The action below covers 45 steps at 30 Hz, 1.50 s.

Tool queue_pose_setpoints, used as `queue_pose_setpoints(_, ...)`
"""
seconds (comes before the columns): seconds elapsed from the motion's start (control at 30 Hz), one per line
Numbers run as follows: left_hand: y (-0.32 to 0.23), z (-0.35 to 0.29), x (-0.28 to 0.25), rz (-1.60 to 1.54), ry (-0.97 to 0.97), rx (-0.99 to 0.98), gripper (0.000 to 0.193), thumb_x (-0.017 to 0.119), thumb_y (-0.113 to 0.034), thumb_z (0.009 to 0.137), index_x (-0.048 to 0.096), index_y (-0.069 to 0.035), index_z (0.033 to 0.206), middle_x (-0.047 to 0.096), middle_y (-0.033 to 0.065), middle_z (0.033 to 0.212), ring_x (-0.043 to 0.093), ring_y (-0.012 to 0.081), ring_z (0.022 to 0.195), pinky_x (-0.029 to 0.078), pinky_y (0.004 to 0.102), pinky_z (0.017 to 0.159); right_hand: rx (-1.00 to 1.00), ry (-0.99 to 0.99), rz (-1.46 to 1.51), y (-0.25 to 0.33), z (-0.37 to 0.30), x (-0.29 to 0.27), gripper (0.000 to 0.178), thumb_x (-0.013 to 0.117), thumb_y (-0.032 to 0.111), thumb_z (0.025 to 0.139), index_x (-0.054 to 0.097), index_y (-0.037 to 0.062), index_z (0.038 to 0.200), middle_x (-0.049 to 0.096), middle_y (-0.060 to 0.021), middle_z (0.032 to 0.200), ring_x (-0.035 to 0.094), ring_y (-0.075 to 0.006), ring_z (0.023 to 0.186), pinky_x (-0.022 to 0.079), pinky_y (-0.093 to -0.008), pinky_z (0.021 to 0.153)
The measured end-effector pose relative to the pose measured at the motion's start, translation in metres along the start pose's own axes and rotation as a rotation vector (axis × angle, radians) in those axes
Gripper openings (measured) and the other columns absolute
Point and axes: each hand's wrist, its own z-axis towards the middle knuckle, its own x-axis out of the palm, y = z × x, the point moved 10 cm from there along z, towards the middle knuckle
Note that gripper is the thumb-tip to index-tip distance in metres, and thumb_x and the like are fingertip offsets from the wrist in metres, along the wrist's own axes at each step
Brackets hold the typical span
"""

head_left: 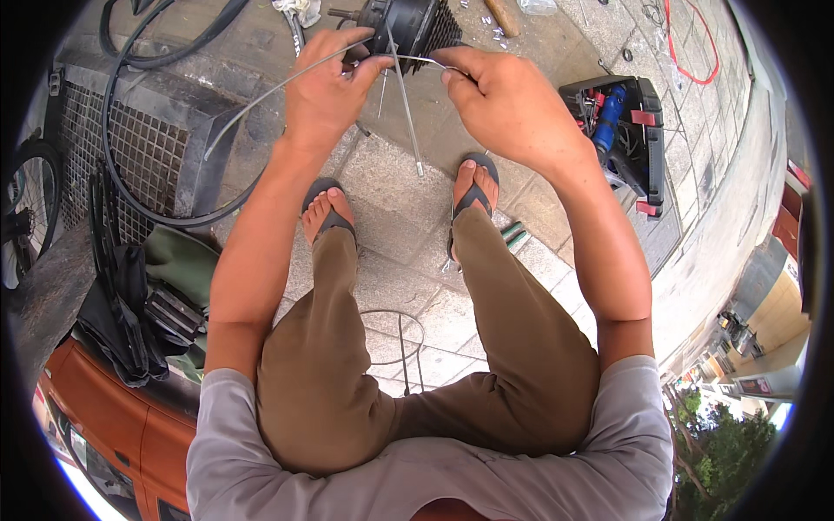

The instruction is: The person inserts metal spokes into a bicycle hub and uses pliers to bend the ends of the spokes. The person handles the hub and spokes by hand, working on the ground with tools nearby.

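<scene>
Your right fingers (465, 61) pinch thin spoke (421, 59) at dark hub (402, 19); left fingers (349, 37) slightly parted, grip unclear. Few other spokes (404, 104) seemingly fitted; large hoop (178, 222) apart, unjoined.

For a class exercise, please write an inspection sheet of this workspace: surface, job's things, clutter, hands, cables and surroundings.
Surface: pale paving slabs, darker and dirtier toward the top.
Job's things: black wheel hub with thin metal spokes around it.
Clutter: open black toolbox holding a blue tool; wooden handle; black hoop at left.
Hands: right hand pinches a bent spoke; left hand is at the hub, its grip unclear.
Cables: red cord-like loop at upper right, apart from both hands.
Surroundings: orange vehicle lower left; tree lower right.
</scene>
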Motion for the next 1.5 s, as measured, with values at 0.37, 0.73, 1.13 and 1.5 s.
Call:
queue_pose_setpoints(0.37,0.007,-0.002,0.001,-0.078,0.029,-0.051,0.036,0.081,-0.017,0.085,0.067,-0.008,0.117,0.065,0.0135,0.104,0.064,0.0369,0.097,0.054,0.0423,0.082,-0.198,-0.075,-0.721,0.042,-0.004,0.011,0.017,0.066,0.010,0.084,0.064,0.0034,0.099,0.069,-0.0112,0.093,0.074,-0.0285,0.085,0.060,-0.0388,0.068)
queue_pose_setpoints(0.73,0.009,-0.003,0.005,-0.086,0.030,-0.065,0.034,0.080,-0.010,0.086,0.066,-0.005,0.117,0.066,0.0125,0.106,0.072,0.0259,0.093,0.060,0.0350,0.079,-0.434,0.033,-0.479,0.028,0.014,-0.006,0.014,0.060,0.010,0.088,0.067,0.0040,0.098,0.070,-0.0159,0.084,0.071,-0.0358,0.077,0.056,-0.0459,0.065)
queue_pose_setpoints(1.13,0.004,0.001,0.003,-0.080,0.049,-0.079,0.032,0.078,-0.004,0.085,0.067,-0.003,0.115,0.067,0.0121,0.105,0.070,0.0242,0.091,0.060,0.0334,0.076,-0.700,0.318,-0.146,0.013,0.043,-0.008,0.023,0.064,0.007,0.090,0.069,-0.0021,0.111,0.069,-0.0192,0.090,0.068,-0.0411,0.083,0.054,-0.0470,0.072)
queue_pose_setpoints(1.5,0.010,-0.007,0.007,-0.159,0.009,-0.155,0.035,0.081,-0.014,0.085,0.066,-0.006,0.115,0.066,0.0129,0.103,0.068,0.0301,0.091,0.057,0.0381,0.075,-0.439,0.291,-0.576,0.035,0.019,-0.028,0.010,0.061,0.010,0.089,0.067,0.0012,0.086,0.067,-0.0205,0.075,0.067,-0.0424,0.077,0.054,-0.0512,0.070)
